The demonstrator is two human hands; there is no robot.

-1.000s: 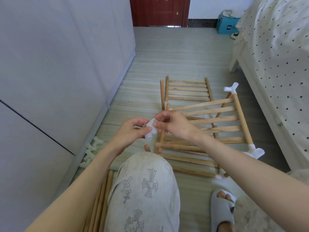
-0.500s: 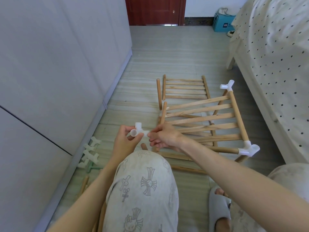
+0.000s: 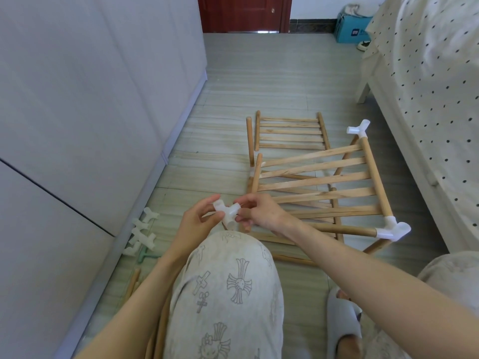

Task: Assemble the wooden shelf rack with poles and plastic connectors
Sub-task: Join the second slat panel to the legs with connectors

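White connector [image 3: 228,213] held beside slatted shelf [image 3: 321,187].

Bare floor [image 3: 272,81] stretches open toward the door [image 3: 243,14] — cabinets [image 3: 90,99] wall the left, the bed [image 3: 427,86] the right (slatted panels [image 3: 316,187] crowd between).

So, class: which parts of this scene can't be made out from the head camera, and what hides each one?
- Poles, head view: lower ends hidden behind left arm and knee.
- Connector grip: sockets partly covered by left hand and right hand.
- Box label: too small.
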